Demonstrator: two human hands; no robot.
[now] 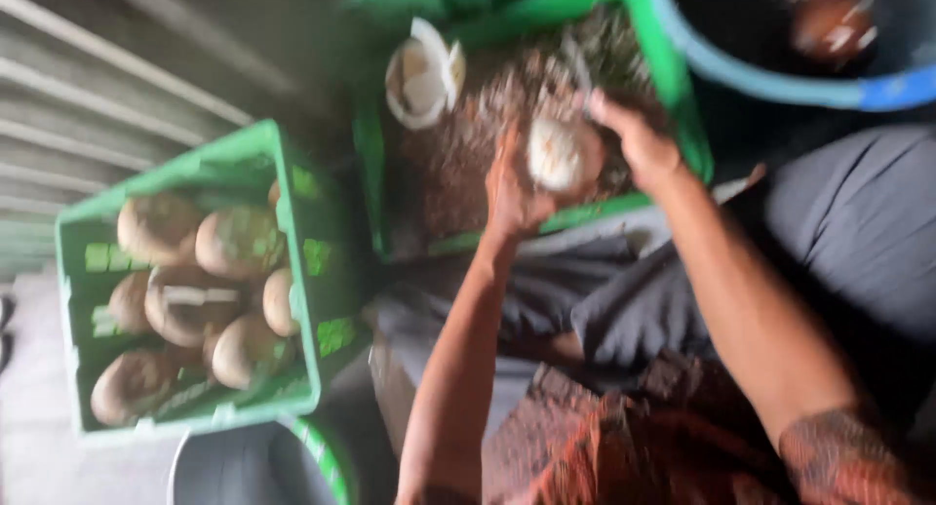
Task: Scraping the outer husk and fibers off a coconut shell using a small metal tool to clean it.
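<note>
Holding a pale coconut over the husk-filled crate

Gripping from both sides, the two hands meet a little above the middle of the frame around a peeled coconut (556,154), a pale, rounded thing with a whitish face turned toward the camera. The left hand (514,188) cups it from the left and below, palm against it and fingers curled up. The right hand (639,144) closes on it from the right, its fingers bent over the top edge. Motion blur softens the fingertips, so exactly how each finger lies cannot be told.

The coconut hangs just over a green crate (673,86) at the upper centre, whose floor is covered with brown husk scraps (458,164). White shell pieces (421,76) lie in that crate's upper left corner, well apart from the hands.

At the left of the frame stands a second green crate (292,271), packed with brown, unpeeled coconuts (239,242) lying touching one another. A blue tub (780,86) curves across the upper right corner, its contents too blurred to name. Below the hands, both bare forearms run down to the bottom edge over grey cloth (848,222) and a reddish patterned cloth (624,437) at the lower centre. A rounded green-rimmed container (327,461) shows at the bottom, under the left crate.
</note>
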